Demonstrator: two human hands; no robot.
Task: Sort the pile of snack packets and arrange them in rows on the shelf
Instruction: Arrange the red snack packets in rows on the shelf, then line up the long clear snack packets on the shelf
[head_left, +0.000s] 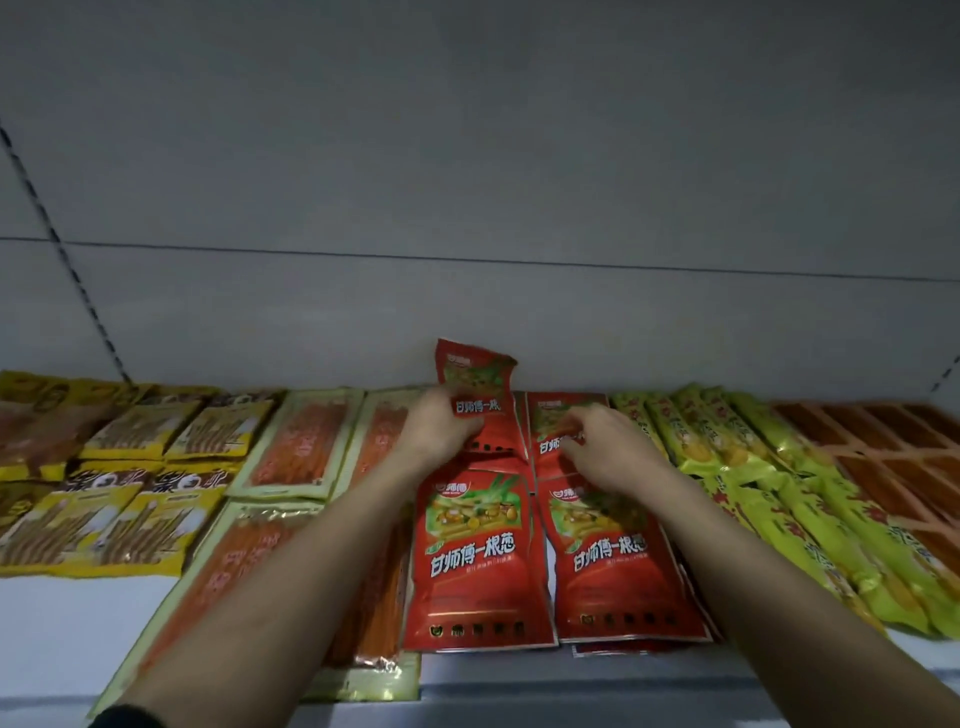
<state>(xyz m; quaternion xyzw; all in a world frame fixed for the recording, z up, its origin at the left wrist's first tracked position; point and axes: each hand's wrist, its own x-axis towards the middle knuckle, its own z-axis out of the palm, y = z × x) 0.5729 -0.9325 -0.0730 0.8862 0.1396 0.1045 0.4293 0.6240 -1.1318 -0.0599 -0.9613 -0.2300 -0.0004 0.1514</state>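
- The left hand (439, 426) grips a red snack packet (475, 382) by its lower half, fingers curled round it, holding it upright so that its top edge stands up against the grey back wall (467, 156) of the shelf.
- The right hand (605, 447) lies on the back right red packet (556, 415), its fingers bent down onto the packet's face; it seems to pinch the foil, though the fingertips are too blurred to be sure.
- Both forearms reach in from the bottom edge over the front of the shelf (62, 623), and a dark cuff (122, 717) shows at the lower left.
- Just below the hands, two more red packets lie flat side by side: the front left one (475, 561) and the front right one (618, 561), edges touching, printed with white characters and a green picture panel.
- Left of the red group lie long orange stick packets with pale green borders (296, 441), in a back row and a front row.
- Further left are yellow packets (124, 525), also in rows.
- Right of the red group lie yellow-green packets (769, 499), running on a slant from back to front.
- At the far right are dark orange packets (893, 452), laid close together.
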